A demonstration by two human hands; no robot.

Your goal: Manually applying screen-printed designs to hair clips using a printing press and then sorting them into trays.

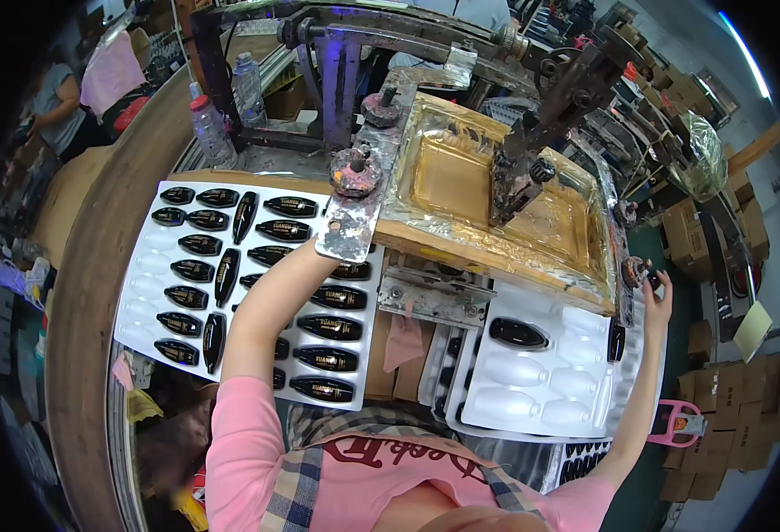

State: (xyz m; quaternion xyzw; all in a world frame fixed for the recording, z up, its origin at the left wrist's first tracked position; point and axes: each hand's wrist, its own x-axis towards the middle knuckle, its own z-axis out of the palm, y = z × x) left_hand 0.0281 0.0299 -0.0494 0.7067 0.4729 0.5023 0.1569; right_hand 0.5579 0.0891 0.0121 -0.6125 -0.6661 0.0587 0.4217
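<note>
Our right hand [660,303] curls beside a paint-crusted round knob [635,269], grip unclear; a stained grey metal plate [347,238] hides our left hand's grip.

The bottle-shaped pieces [329,358] are black, many with gold lettering; the left tray [148,284] and right tray [514,371] are white. The screen frame [496,263] is golden amber, the shirt [246,426] pink, the apron strap [292,488] navy-and-cream checked, the bottle cap [199,103] red.
</note>
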